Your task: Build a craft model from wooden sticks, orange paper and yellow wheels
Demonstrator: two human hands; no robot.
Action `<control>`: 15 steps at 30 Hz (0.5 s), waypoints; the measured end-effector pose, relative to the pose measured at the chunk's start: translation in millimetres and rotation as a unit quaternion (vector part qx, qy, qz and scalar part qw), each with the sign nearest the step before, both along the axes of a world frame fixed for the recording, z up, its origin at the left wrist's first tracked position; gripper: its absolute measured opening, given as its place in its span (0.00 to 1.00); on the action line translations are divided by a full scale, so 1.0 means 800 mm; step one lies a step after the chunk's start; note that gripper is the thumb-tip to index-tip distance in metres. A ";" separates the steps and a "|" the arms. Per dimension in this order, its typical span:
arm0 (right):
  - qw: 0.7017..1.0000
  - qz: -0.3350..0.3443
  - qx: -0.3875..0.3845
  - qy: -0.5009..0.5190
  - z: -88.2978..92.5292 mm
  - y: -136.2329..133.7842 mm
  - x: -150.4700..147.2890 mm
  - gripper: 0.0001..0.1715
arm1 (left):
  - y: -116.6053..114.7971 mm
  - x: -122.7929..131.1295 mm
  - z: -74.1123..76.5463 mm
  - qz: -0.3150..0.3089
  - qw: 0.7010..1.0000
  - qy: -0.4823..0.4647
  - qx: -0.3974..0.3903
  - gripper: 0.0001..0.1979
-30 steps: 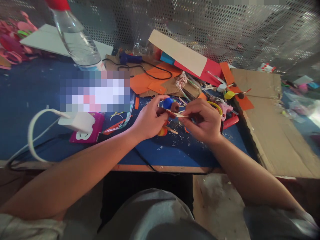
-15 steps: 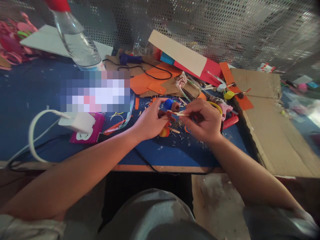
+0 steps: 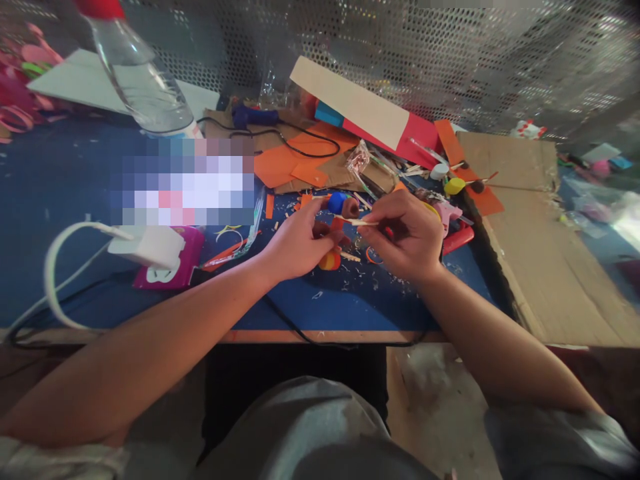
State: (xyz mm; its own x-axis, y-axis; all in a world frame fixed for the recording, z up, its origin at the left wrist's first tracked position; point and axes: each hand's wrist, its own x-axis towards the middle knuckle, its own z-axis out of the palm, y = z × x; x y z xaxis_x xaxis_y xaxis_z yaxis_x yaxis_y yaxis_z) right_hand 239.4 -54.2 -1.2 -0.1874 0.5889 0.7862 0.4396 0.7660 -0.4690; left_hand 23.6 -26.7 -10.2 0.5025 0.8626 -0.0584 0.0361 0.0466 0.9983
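Our right hand [image 3: 407, 233] pinches a pale stick [image 3: 357, 221], thumb against finger, probably for fine control, in the gap between both hands. Our left hand [image 3: 300, 241], half curled, seems to grip an orange-red piece [image 3: 337, 227] near the stick's tip, presumably steadying it. A blue round piece [image 3: 337, 202] sits just beyond.

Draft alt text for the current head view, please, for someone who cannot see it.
A person's right hand pinches a thin wooden stick beside the left hand, above a scrap-strewn blue table. A water bottle and white charger are at left.
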 end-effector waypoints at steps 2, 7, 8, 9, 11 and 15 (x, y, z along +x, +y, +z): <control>1.000 -0.006 0.002 -0.004 0.000 -0.001 0.000 0.06 | 0.001 0.001 -0.001 0.004 1.000 -0.002 -0.009 0.28; 1.000 -0.010 0.013 -0.011 0.000 -0.001 0.001 0.06 | 0.005 0.002 0.000 0.034 0.999 -0.010 -0.023 0.25; 1.000 -0.010 0.016 -0.011 0.000 0.000 0.001 0.06 | 0.005 0.002 0.001 0.031 0.999 -0.008 -0.021 0.26; 1.000 -0.011 0.018 -0.011 0.000 0.000 0.001 0.06 | 0.004 0.002 0.002 0.027 0.999 -0.006 -0.017 0.26; 0.999 -0.013 0.025 -0.014 -0.001 0.000 0.001 0.05 | 0.003 0.002 0.004 0.021 1.000 -0.002 -0.005 0.25; 0.999 -0.003 0.043 -0.015 -0.002 -0.001 0.000 0.06 | 0.003 0.003 0.002 0.027 0.999 0.009 0.026 0.23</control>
